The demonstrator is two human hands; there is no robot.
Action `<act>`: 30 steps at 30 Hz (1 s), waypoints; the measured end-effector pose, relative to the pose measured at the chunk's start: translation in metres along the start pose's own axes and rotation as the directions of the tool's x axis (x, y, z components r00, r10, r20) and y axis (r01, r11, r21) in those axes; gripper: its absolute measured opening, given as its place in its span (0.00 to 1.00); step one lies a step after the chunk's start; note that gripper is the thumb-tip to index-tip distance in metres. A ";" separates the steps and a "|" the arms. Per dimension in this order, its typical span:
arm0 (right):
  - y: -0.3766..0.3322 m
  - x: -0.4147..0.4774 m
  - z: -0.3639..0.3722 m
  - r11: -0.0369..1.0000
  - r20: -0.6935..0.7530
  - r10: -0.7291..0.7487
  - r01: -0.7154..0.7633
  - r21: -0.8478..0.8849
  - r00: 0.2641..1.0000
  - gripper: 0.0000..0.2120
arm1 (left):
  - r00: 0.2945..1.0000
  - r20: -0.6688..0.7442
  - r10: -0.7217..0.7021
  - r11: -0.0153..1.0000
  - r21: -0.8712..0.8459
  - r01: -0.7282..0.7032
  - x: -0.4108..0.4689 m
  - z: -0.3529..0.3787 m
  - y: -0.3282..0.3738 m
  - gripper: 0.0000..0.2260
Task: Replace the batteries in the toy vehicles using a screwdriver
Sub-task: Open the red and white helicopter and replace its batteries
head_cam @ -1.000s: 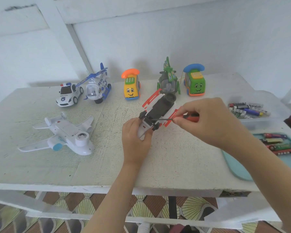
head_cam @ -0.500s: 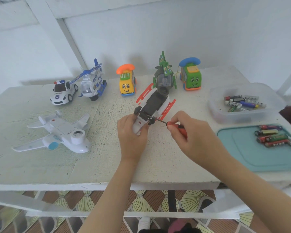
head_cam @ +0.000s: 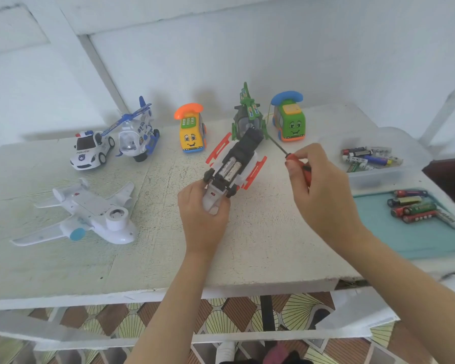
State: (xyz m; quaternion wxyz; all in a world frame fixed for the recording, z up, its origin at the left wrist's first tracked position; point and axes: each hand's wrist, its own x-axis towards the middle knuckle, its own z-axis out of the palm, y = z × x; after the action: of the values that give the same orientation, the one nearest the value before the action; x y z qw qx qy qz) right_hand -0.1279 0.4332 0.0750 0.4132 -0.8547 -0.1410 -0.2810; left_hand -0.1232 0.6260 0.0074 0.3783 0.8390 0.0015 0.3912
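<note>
Head: upturned toy vehicle (head_cam: pixel 243 151), two batteries (head_cam: pixel 230 169) exposed; left-hand grip (head_cam: pixel 202 214) clasps it; right-hand grip (head_cam: pixel 318 190) pinches screwdriver (head_cam: pixel 289 155).

Soft, even daylight; the toy vehicles (head_cam: pixel 191 135) throw faint shadows onto the wall (head_cam: pixel 247 48) beyond the table (head_cam: pixel 260 245) far edge. The picture's edges bow and blur slightly.

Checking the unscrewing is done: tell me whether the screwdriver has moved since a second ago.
Yes. The screwdriver, in the right hand, has come off the upturned toy's underside, rightward and away; its tip now lies near the green helicopter.
</note>
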 end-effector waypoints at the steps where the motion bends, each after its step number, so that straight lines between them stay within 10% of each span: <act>1: 0.000 0.002 -0.002 1.000 -0.008 -0.001 0.001 0.010 1.000 0.05 | 1.000 0.003 0.002 1.000 0.005 -0.002 0.000 0.000 0.000 0.18; 13: 0.008 -0.009 -0.009 0.996 0.086 0.050 -0.056 0.064 0.995 0.04 | 0.994 0.102 0.045 0.996 0.074 -0.052 -0.005 0.002 0.001 0.18; 30: 0.037 -0.001 -0.063 0.978 0.012 0.193 -0.194 0.079 0.981 0.08 | 0.893 0.017 0.451 0.878 0.173 -0.446 0.049 0.007 0.047 0.12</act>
State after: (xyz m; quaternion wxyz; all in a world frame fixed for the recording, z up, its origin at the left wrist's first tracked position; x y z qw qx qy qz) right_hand -0.1345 0.3604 0.0827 0.4719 -0.8478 -0.0693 -0.2316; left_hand -0.0982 0.6028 0.0669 0.2033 0.8413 -0.1543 0.4766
